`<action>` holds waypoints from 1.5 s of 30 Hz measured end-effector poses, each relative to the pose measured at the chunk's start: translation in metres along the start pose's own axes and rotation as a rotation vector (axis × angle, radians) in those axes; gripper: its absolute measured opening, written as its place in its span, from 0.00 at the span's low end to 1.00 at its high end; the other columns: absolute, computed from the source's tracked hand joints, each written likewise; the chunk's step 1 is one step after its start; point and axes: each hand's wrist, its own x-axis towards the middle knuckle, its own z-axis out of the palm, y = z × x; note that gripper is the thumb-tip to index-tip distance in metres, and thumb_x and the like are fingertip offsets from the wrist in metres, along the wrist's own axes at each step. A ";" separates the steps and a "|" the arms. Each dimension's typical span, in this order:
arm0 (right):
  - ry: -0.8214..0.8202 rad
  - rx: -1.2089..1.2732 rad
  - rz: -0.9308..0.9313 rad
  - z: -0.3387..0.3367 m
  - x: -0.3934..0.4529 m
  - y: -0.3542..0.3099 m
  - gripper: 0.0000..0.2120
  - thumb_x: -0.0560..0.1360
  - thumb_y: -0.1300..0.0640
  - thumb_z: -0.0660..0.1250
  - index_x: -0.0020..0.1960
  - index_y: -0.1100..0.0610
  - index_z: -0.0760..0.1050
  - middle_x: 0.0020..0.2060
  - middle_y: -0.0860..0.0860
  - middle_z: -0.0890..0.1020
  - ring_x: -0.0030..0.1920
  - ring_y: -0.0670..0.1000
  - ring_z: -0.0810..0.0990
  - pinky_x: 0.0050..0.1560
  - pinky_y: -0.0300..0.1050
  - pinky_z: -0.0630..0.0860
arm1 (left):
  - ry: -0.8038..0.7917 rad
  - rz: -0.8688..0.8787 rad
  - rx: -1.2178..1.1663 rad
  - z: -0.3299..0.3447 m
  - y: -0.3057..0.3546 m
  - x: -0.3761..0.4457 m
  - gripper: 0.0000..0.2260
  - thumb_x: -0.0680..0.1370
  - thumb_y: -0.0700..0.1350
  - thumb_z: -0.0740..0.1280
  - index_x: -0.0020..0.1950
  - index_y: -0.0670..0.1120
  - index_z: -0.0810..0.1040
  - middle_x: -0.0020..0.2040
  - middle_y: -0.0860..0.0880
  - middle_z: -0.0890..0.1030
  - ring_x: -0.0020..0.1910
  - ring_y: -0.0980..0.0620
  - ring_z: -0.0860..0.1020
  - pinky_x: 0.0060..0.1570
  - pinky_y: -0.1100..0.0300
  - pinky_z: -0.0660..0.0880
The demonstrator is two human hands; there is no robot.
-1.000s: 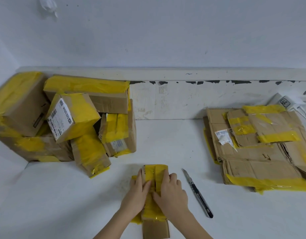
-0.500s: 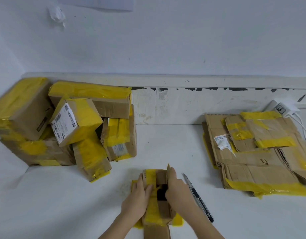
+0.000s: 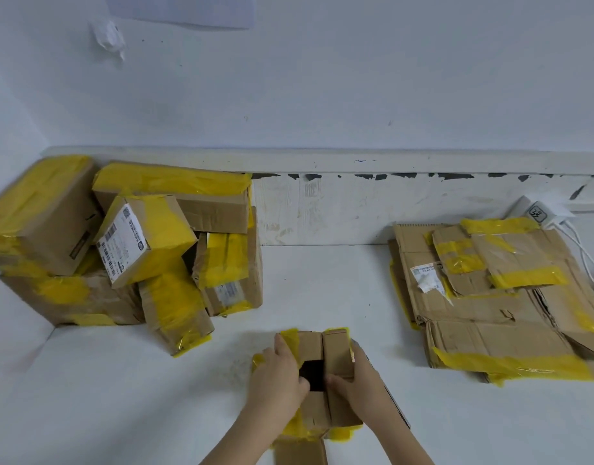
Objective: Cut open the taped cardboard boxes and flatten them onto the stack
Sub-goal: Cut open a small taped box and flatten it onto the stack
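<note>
The small box (image 3: 322,374) lies near the front edge of the white table (image 3: 322,290), a little right of centre, its yellow tape already slit along the top seam. Its 2 top flaps are parted, showing a dark gap between them. The left hand (image 3: 277,380) grips the left flap, fingers curled over its edge into the gap; the right hand (image 3: 354,385) grips the right flap the same way, thumb at the opening. The knife (image 3: 394,402) lies just right of the box, mostly hidden behind the right forearm.

The step in hand looks to be pulling the flaps apart so the box can be collapsed. Next, I judge, the remaining tape on the near end must give way, then the walls get pressed flat.

At the right, well apart from the box, sits the stack of flattened cardboard (image 3: 496,317), where this one should end up. At the far left stands a pile of taped boxes (image 3: 121,250), not yet opened. A white charger (image 3: 540,213) with cables sits beyond the stack.
</note>
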 end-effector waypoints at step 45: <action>-0.259 0.375 -0.068 0.004 0.047 -0.003 0.15 0.79 0.43 0.55 0.57 0.50 0.75 0.52 0.47 0.82 0.55 0.45 0.78 0.57 0.41 0.74 | 0.657 -0.132 -1.314 0.020 -0.073 -0.022 0.17 0.69 0.33 0.73 0.46 0.51 0.72 0.45 0.52 0.80 0.43 0.58 0.79 0.40 0.67 0.74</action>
